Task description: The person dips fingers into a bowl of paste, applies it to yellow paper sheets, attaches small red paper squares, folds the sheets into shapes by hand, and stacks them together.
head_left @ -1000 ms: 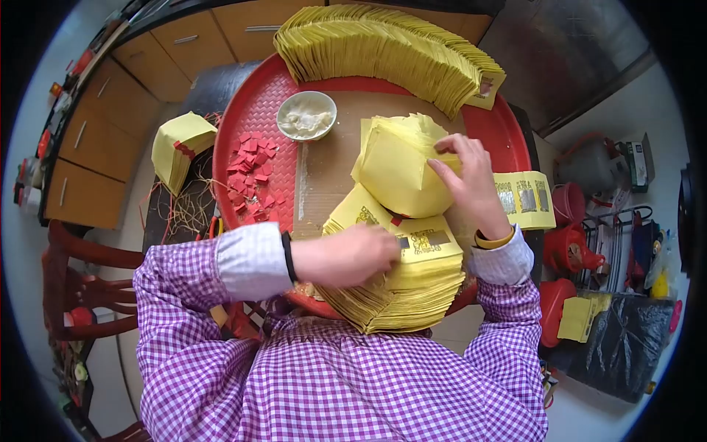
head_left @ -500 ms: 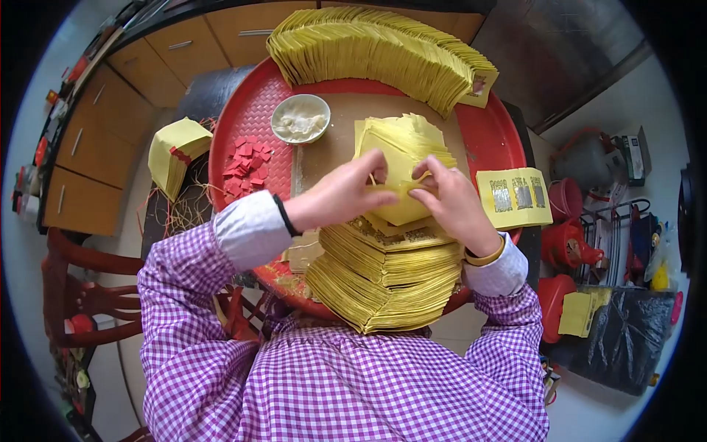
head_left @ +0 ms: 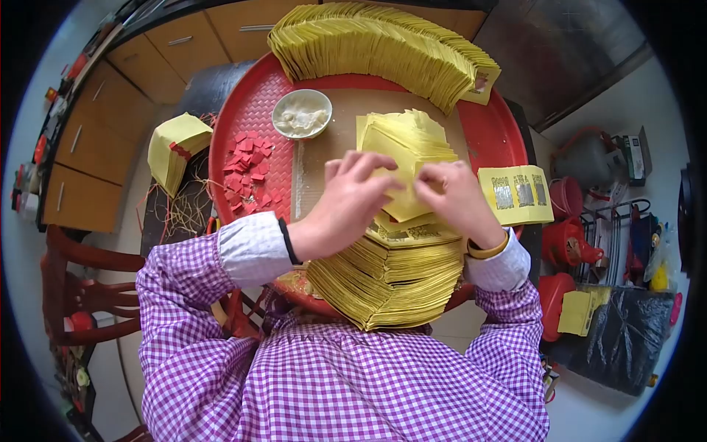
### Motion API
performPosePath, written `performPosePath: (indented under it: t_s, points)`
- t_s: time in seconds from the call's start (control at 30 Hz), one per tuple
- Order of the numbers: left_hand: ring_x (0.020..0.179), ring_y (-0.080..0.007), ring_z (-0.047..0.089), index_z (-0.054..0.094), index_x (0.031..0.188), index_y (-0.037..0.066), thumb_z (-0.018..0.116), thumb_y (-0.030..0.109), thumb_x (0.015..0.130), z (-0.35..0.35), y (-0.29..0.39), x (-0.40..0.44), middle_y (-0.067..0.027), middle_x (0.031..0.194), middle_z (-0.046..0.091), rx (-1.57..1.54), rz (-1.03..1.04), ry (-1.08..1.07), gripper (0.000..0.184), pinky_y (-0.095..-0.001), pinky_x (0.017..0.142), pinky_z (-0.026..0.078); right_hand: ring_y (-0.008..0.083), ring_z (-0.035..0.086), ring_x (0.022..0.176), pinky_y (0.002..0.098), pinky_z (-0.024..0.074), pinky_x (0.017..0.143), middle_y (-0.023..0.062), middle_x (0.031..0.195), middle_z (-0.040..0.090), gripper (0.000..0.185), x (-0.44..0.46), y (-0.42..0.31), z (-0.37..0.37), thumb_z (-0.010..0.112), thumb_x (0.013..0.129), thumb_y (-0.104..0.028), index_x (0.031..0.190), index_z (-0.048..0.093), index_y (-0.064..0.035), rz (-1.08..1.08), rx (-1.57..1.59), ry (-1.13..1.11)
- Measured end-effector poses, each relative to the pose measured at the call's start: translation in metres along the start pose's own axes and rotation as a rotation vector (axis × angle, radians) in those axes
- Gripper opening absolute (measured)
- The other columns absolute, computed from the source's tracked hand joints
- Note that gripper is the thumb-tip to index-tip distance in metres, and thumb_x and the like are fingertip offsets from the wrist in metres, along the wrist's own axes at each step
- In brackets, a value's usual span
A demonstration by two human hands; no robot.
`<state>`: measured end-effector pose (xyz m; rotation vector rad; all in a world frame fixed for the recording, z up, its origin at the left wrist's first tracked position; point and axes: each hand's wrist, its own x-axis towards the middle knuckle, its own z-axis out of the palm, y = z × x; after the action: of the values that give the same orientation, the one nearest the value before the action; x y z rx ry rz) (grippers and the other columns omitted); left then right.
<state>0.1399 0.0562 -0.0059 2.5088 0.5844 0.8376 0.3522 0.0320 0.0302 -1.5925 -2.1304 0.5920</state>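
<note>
My left hand [head_left: 352,197] hovers over the left side of a folded yellow paper [head_left: 401,200], its fingers curved and apart. On the right, my right hand [head_left: 458,197] has thumb and fingers pinched together at that paper's edge. Beneath and behind it, a pile of yellow papers [head_left: 405,136] is fanned out. Closer to my body, a thick stack of folded yellow papers [head_left: 383,283] leans over the near rim. Some printed patterning shows on its top sheet, partly covered by the paper between my hands.
A round red tray [head_left: 493,140] holds a cardboard sheet [head_left: 317,173], a bowl of whitish paste [head_left: 302,114] and small red paper pieces [head_left: 249,168]. A long row of folded yellow papers [head_left: 375,48] curves along the far rim. A printed yellow paper [head_left: 515,195] lies at right, a bundle [head_left: 177,151] at left.
My left hand has moved away from the paper toward the left and its fingers have spread. My right hand has shifted slightly, its fingers now more tightly curled at the paper's edge.
</note>
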Motion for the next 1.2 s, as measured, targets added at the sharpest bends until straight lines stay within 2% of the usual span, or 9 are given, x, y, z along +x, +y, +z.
performPosePath:
  t_s: [0.1,0.23,0.33,0.4,0.57,0.73,0.93,1.07,1.2]
  points:
    - [0.078,-0.0265,0.06,0.058,0.1,0.005,0.061,0.004,0.083,-0.009,0.006,-0.007,-0.0063,0.087,0.065,0.195,0.156,-0.03,0.017,-0.0377,0.072,0.048,0.0193,0.057,0.064,0.0345,0.0439,0.08,0.0037,0.075,0.067,0.011,0.01,0.021,0.002,0.067,0.083,-0.018,0.084,0.067,-0.0067,0.058,-0.082,0.138]
    - [0.071,-0.0214,0.059,0.061,0.095,0.003,0.062,0.006,0.087,-0.018,0.013,-0.003,-0.0068,0.084,0.063,-0.404,-0.371,-0.537,0.008,-0.0329,0.064,0.048,0.022,0.058,0.072,0.0346,0.044,0.082,0.0049,0.089,0.067,0.022,0.009,0.02,-0.007,0.069,0.084,-0.025,0.097,0.065,-0.0078,-0.116,-0.131,0.408]
    - [0.066,-0.0197,0.057,0.061,0.089,0.002,0.063,0.005,0.087,-0.013,-0.019,0.017,-0.0071,0.078,0.062,-0.467,-0.55,-0.465,0.005,-0.0318,0.061,0.048,0.0241,0.06,0.081,0.0346,0.044,0.082,0.0064,0.101,0.067,0.028,-0.011,-0.005,-0.014,0.07,0.085,-0.024,0.106,0.06,-0.0089,-0.192,-0.139,0.246]
    - [0.06,-0.0185,0.054,0.059,0.084,0.001,0.06,0.002,0.083,-0.002,-0.029,0.018,-0.0063,0.073,0.061,-0.546,-0.534,-0.387,0.002,-0.0312,0.055,0.047,0.0253,0.062,0.081,0.0346,0.0444,0.083,0.0075,0.092,0.068,0.027,-0.019,-0.018,-0.004,0.071,0.084,-0.018,0.104,0.058,-0.0066,-0.177,-0.082,-0.009]
    - [0.061,-0.0203,0.057,0.057,0.093,0.001,0.062,0.003,0.083,-0.015,-0.021,0.033,-0.0071,0.075,0.063,-0.454,-0.626,-0.417,0.011,-0.032,0.056,0.048,0.0246,0.065,0.077,0.0342,0.0447,0.084,0.0065,0.081,0.069,0.028,-0.009,-0.02,0.005,0.071,0.081,-0.012,0.104,0.056,-0.0051,0.109,-0.034,-0.119]
    - [0.062,-0.0231,0.06,0.053,0.107,0.003,0.063,0.003,0.083,-0.021,-0.012,0.013,-0.0085,0.075,0.064,-0.276,-0.312,-0.192,0.026,-0.0335,0.057,0.049,0.0234,0.065,0.071,0.0332,0.0448,0.085,0.0048,0.073,0.068,0.029,-0.006,0.001,0.001,0.07,0.081,-0.011,0.104,0.054,-0.0045,0.051,0.1,-0.02]
    - [0.064,-0.0251,0.062,0.046,0.118,0.004,0.064,0.003,0.083,-0.009,-0.025,0.012,-0.0096,0.075,0.063,-0.392,-0.435,-0.129,0.04,-0.0347,0.059,0.049,0.017,0.066,0.067,0.0285,0.0477,0.063,0.0085,0.082,0.068,0.028,-0.017,-0.01,-0.005,0.07,0.079,-0.004,0.104,0.057,-0.0037,0.085,0.201,-0.112]
    - [0.067,-0.025,0.063,0.045,0.12,0.003,0.064,0.0,0.082,-0.016,-0.006,0.01,-0.01,0.077,0.064,-0.156,-0.055,-0.085,0.043,-0.0349,0.06,0.048,0.0201,0.065,0.071,0.0328,0.0444,0.086,0.0039,0.075,0.07,0.028,-0.014,-0.011,-0.009,0.069,0.082,-0.01,0.104,0.055,-0.0047,0.123,0.035,-0.092]
    - [0.068,-0.0243,0.063,0.043,0.123,0.003,0.065,-0.001,0.081,-0.019,-0.012,0.009,-0.0101,0.079,0.065,-0.313,-0.355,-0.134,0.047,-0.0339,0.06,0.048,0.0174,0.064,0.065,0.0279,0.0453,0.067,0.0064,0.077,0.07,0.03,-0.019,-0.014,-0.011,0.071,0.08,-0.008,0.107,0.057,-0.0038,-0.228,-0.08,0.034]
